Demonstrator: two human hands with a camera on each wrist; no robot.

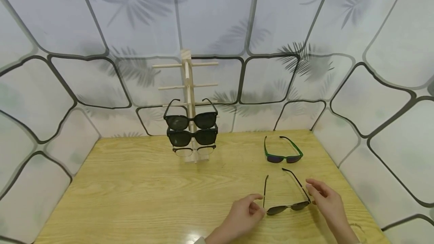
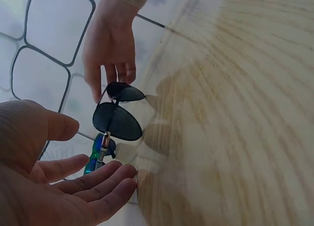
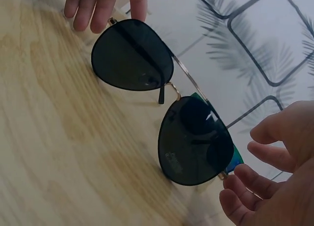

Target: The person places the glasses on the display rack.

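Note:
A pair of dark aviator sunglasses [image 1: 288, 208] with thin gold metal parts lies on the table at the front right, temples unfolded and pointing away from me. At its left hinge is my left hand [image 1: 245, 213], fingers loosely bent and the thumb apart from them. My right hand [image 1: 324, 200] is at the opposite hinge, fingers relaxed. Seen from the right wrist, the fingertips of the right hand [image 3: 274, 172] come right up to the frame's corner. In the left wrist view the left hand [image 2: 73, 172] has its fingers beside the near temple, not closed round it.
Green-framed sunglasses [image 1: 284, 158] lie unfolded behind the aviators. A wooden display stand [image 1: 188, 74] with crossbars rises at the back middle; two black sunglasses [image 1: 192, 137] and thin-rimmed eyeglasses [image 1: 184, 152] hang low on it. Patterned walls [image 1: 217, 22] enclose the wooden table [image 1: 135, 199] at back and sides.

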